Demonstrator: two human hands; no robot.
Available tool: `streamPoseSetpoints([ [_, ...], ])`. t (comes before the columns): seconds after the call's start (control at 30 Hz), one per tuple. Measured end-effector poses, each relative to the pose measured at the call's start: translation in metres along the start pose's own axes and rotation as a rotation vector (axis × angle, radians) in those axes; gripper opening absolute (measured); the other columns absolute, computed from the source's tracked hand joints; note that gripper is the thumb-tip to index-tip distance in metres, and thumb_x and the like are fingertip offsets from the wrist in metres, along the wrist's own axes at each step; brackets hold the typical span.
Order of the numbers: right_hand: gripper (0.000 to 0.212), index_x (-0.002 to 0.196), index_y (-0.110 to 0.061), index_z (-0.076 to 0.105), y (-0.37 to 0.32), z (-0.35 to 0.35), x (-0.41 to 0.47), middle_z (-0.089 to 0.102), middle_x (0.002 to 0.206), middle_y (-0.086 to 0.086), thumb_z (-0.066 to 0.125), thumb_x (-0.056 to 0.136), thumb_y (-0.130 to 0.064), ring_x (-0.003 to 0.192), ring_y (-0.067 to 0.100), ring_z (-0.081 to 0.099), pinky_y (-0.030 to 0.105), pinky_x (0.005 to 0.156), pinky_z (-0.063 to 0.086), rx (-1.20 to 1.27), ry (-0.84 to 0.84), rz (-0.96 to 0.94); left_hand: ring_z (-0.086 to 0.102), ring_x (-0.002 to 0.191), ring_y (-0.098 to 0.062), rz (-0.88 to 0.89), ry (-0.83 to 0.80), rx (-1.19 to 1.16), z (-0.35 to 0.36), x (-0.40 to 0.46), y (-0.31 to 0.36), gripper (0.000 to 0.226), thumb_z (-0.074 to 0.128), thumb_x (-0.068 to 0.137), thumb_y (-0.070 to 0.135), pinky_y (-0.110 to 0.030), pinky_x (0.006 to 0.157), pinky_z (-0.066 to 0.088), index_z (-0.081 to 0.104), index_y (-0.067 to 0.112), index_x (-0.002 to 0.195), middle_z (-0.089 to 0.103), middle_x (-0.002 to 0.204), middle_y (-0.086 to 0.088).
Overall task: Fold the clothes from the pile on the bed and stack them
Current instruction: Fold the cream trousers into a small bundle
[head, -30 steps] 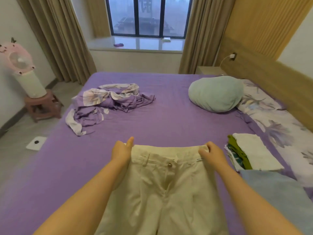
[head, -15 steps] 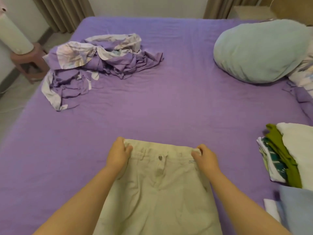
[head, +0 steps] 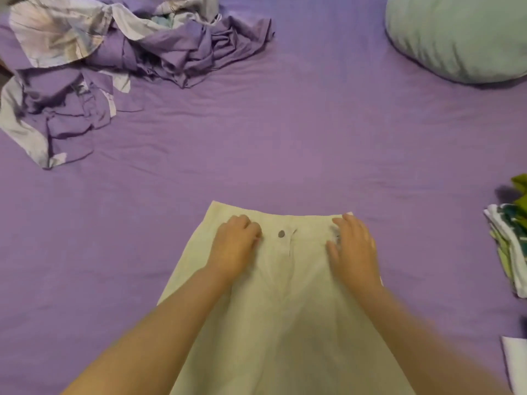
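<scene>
Cream trousers (head: 288, 303) lie flat on the purple bed (head: 285, 155), waistband away from me, button showing. My left hand (head: 235, 246) rests palm down on the waistband left of the button, fingers slightly bent. Palm down to the right of the fly, my right hand (head: 353, 246) lies flat with spread fingers. A stack of folded clothes (head: 510, 235), green and white, sits at the right edge, partly cut off.
A crumpled heap of purple and floral cloth (head: 94, 61) lies at the far left. A pale green pillow (head: 459, 35) sits at the far right. A white folded piece (head: 516, 363) shows at the lower right edge.
Both hands have let go of the waistband corners and moved inward to lie flat on the trousers. My head has tilted further down.
</scene>
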State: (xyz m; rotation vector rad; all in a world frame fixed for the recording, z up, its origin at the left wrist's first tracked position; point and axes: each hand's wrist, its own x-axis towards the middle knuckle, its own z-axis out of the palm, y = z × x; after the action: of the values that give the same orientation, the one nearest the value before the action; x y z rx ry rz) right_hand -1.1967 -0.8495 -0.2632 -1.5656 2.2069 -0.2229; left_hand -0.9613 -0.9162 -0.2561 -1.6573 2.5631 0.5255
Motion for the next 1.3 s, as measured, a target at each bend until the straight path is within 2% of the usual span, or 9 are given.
streamPoseSetpoints([
  [0.23, 0.02, 0.092, -0.015, 0.068, -0.021, 0.05, -0.038, 0.06, 0.124, 0.009, 0.072, 0.081, -0.031, 0.131, 0.033, 0.043, 0.049, 0.104, 0.034, 0.023, 0.009, -0.088, 0.047, 0.127, -0.031, 0.269, -0.054, -0.014, 0.051, -0.011, 0.015, 0.026, 0.062, 0.088, 0.023, -0.041, 0.104, 0.04, 0.063, 0.015, 0.113, 0.056, 0.131, -0.005],
  [0.4, 0.02, 0.079, -0.012, 0.066, -0.045, 0.061, -0.041, 0.056, 0.13, 0.013, 0.072, 0.077, -0.031, 0.136, 0.037, 0.035, 0.055, 0.107, 0.029, -0.031, 0.003, -0.018, -0.001, 0.147, -0.031, 0.269, -0.182, 0.117, 0.071, -0.014, 0.006, 0.049, 0.024, 0.104, 0.037, -0.041, 0.118, -0.002, 0.016, 0.027, 0.152, -0.004, 0.161, 0.001],
  [0.53, 0.011, 0.075, -0.001, 0.064, -0.05, 0.059, -0.048, 0.064, 0.115, 0.017, 0.06, 0.074, -0.011, 0.12, 0.038, 0.054, 0.053, 0.095, 0.044, 0.05, 0.155, 0.054, 0.007, 0.145, -0.03, 0.292, -0.184, 0.211, 0.069, -0.012, 0.004, 0.057, 0.018, 0.102, 0.04, -0.044, 0.116, 0.009, -0.003, 0.027, 0.152, -0.008, 0.16, 0.005],
  [0.7, 0.034, 0.09, -0.007, 0.069, -0.052, 0.064, -0.059, 0.063, 0.12, 0.016, 0.041, 0.088, -0.026, 0.117, 0.037, 0.057, 0.054, 0.092, 0.047, 0.005, 0.17, -0.045, 0.026, 0.131, -0.027, 0.302, -0.218, 0.286, 0.052, 0.008, 0.013, 0.063, 0.031, 0.095, 0.048, -0.044, 0.097, 0.029, 0.012, 0.024, 0.15, 0.001, 0.16, 0.003],
  [0.77, 0.024, 0.102, -0.012, 0.071, -0.046, 0.069, -0.056, 0.061, 0.125, 0.016, 0.054, 0.088, -0.023, 0.12, 0.037, 0.055, 0.057, 0.094, 0.044, -0.101, 0.131, -0.09, 0.023, 0.134, -0.027, 0.27, -0.245, 0.212, 0.045, 0.01, 0.012, 0.06, 0.043, 0.092, 0.047, -0.043, 0.102, 0.029, 0.024, 0.026, 0.146, 0.004, 0.16, -0.001],
  [0.83, 0.03, 0.109, -0.014, 0.07, -0.04, 0.072, -0.056, 0.059, 0.129, 0.016, 0.071, 0.079, -0.016, 0.12, 0.038, 0.055, 0.058, 0.094, 0.043, -0.156, 0.087, -0.101, 0.017, 0.14, -0.027, 0.244, -0.253, 0.096, 0.043, 0.001, 0.011, 0.048, 0.049, 0.092, 0.042, -0.042, 0.111, 0.022, 0.041, 0.026, 0.136, 0.012, 0.159, -0.005],
  [0.93, 0.038, 0.116, -0.016, 0.068, -0.033, 0.072, -0.063, 0.058, 0.13, 0.016, 0.049, 0.086, -0.029, 0.119, 0.037, 0.056, 0.057, 0.093, 0.044, -0.213, 0.024, -0.12, 0.006, 0.146, -0.024, 0.22, -0.252, -0.059, 0.051, -0.027, 0.015, 0.025, 0.051, 0.093, 0.041, -0.041, 0.118, 0.005, 0.062, 0.029, 0.112, 0.02, 0.157, -0.002],
  [1.2, 0.063, 0.131, -0.016, 0.057, -0.027, 0.074, -0.099, 0.05, 0.139, 0.014, 0.012, 0.099, -0.046, 0.129, 0.036, 0.046, 0.054, 0.107, 0.033, -0.261, -0.158, -0.063, -0.003, 0.147, -0.023, 0.073, -0.198, -0.161, 0.069, -0.07, 0.031, 0.027, 0.049, 0.094, 0.046, -0.038, 0.116, -0.011, 0.065, 0.042, 0.114, 0.016, 0.159, 0.003],
  [1.3, 0.061, 0.134, -0.015, 0.054, -0.022, 0.077, -0.117, 0.046, 0.142, 0.015, 0.028, 0.091, -0.05, 0.131, 0.035, 0.043, 0.048, 0.108, 0.018, -0.267, -0.194, -0.068, 0.004, 0.147, -0.023, 0.017, -0.139, -0.213, 0.071, -0.074, 0.037, 0.02, 0.055, 0.091, 0.043, -0.038, 0.116, -0.009, 0.07, 0.04, 0.103, 0.026, 0.155, 0.003],
])
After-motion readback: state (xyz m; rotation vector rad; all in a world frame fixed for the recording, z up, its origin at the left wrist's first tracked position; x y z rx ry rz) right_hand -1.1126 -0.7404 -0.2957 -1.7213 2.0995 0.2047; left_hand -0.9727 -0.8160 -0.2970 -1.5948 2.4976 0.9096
